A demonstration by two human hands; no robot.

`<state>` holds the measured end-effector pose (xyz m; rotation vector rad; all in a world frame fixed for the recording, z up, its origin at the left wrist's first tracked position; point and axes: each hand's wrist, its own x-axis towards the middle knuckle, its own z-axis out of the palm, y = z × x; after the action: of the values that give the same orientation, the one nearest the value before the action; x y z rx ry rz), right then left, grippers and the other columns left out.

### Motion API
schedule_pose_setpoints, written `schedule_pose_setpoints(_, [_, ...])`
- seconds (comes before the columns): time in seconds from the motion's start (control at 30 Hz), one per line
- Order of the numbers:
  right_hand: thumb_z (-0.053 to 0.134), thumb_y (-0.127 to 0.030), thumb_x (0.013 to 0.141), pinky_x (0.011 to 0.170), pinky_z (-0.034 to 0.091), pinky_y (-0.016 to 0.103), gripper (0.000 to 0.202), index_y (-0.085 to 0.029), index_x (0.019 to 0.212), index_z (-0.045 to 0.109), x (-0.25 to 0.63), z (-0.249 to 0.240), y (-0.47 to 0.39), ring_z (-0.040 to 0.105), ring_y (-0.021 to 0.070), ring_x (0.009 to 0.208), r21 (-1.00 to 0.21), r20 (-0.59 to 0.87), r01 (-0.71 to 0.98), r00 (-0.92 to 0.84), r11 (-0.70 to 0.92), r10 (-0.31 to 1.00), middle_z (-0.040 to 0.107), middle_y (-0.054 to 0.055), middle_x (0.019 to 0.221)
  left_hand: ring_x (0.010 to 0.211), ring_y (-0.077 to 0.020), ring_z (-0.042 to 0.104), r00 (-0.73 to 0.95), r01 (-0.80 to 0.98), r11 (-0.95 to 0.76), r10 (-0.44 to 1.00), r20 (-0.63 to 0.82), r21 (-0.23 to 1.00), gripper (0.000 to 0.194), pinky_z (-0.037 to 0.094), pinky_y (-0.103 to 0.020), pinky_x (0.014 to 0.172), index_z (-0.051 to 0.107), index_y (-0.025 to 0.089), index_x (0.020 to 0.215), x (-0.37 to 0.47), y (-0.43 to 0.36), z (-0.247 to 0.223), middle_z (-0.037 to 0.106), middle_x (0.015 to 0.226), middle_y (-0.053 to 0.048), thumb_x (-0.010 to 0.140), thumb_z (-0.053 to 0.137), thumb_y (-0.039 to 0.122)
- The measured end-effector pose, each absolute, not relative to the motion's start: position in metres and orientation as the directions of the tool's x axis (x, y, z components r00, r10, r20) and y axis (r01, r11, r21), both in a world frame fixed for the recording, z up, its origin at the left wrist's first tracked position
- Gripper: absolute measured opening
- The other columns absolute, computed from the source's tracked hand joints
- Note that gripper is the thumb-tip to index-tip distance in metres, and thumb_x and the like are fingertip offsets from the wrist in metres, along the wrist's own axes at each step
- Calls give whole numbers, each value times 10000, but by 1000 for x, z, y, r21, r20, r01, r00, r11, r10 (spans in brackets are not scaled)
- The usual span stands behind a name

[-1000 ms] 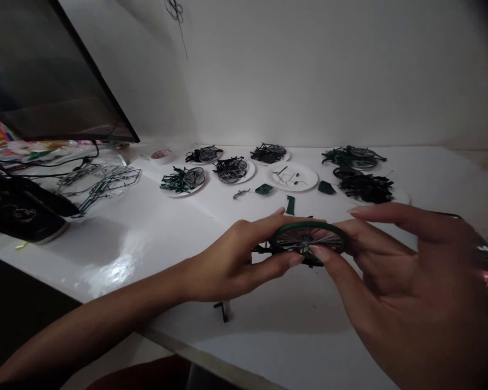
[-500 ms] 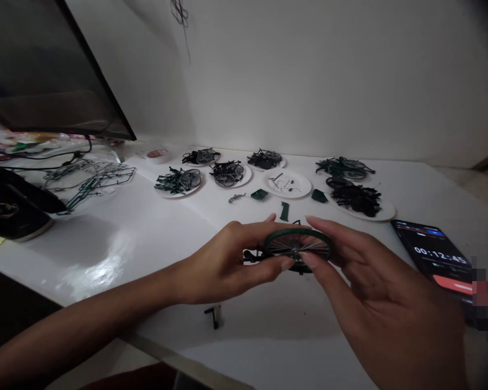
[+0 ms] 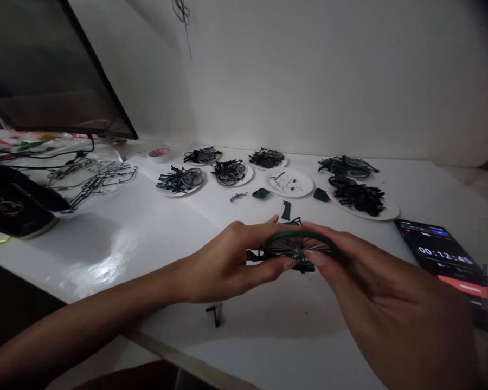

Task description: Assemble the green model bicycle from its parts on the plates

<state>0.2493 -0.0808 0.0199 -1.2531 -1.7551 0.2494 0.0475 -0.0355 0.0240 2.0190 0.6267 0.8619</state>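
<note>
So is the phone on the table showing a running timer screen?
Yes, the phone lies on the white table right of the hands, its lit screen showing timer digits.

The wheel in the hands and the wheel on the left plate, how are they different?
The green wheel is held above the table by the left hand and right hand; the plate wheel lies on a white plate among loose parts. The held wheel looks bigger, being nearer. Both are round with thin silver spokes.
</note>
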Motion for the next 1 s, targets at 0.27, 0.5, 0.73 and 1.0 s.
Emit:
schedule_pose_setpoints(0.27, [667, -333, 921, 852, 617, 237, 266, -453, 1158, 683, 249, 21, -82, 751, 142, 851, -637, 556, 610, -61, 472, 829, 770, -132, 1033, 951, -151, 699, 620, 48, -517, 686, 380, 855, 375, 558, -225, 826, 617, 202, 1333, 49, -35, 24, 746, 1089, -47, 959, 611, 167])
schedule_pose_setpoints(0.5, [665, -368, 914, 812, 649, 322, 196, -408, 1093, 732, 251, 23, -80, 753, 187, 777, -613, 539, 648, -76, 453, 839, 785, -96, 1001, 935, -135, 701, 637, 61, -547, 665, 389, 835, 429, 551, -203, 814, 585, 227, 1375, 46, -34, 21, 747, 1103, -33, 951, 637, 187])
schedule_pose_setpoints(0.73, [664, -376, 919, 729, 646, 301, 230, -455, 1131, 706, 255, 20, -81, 760, 187, 782, -557, 584, 682, -85, 474, 807, 785, -111, 991, 864, -137, 707, 667, 103, -547, 658, 350, 831, 401, 563, -229, 774, 584, 213, 1379, 46, -34, 23, 761, 1043, -33, 978, 594, 216])
schedule_pose_setpoints(1.0, [701, -423, 890, 755, 625, 296, 315, -459, 1202, 672, 260, 11, -81, 759, 189, 871, -570, 558, 693, -67, 440, 827, 778, -123, 1059, 864, -155, 686, 665, 88, -520, 666, 339, 849, 390, 574, -321, 906, 603, 176, 1360, 46, -31, 21, 742, 1011, -46, 975, 590, 240])
